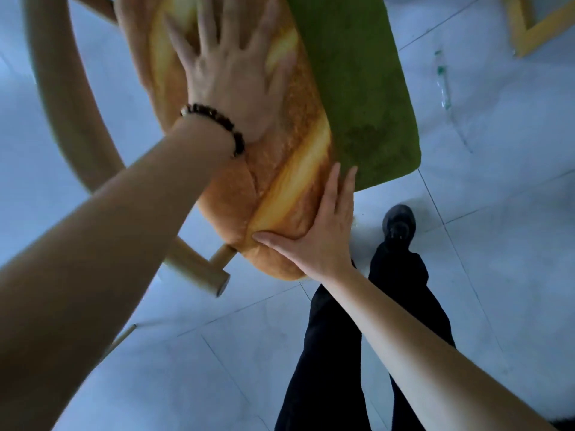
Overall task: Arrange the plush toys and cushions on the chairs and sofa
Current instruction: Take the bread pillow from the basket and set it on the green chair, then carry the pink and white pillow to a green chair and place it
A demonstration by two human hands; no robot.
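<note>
A long bread-shaped plush cushion (289,169), orange-brown with yellow stripes, lies along the left side of a chair's green seat (357,88). My left hand (236,76), with a dark bead bracelet at the wrist, presses flat on the cushion's upper part, fingers spread. At the cushion's near end my right hand (323,231) rests against it, fingers straight along its right side and thumb across its tip. The cushion leans against the chair's curved wooden armrest (62,98). The far end of the cushion is cut off by the frame's top edge.
The chair's wooden arm ends in a round cap (214,279) near my left forearm. Pale tiled floor (497,213) surrounds the chair. My legs in black trousers and a dark shoe (398,227) stand right of the chair. A yellow wooden frame (529,32) sits at top right.
</note>
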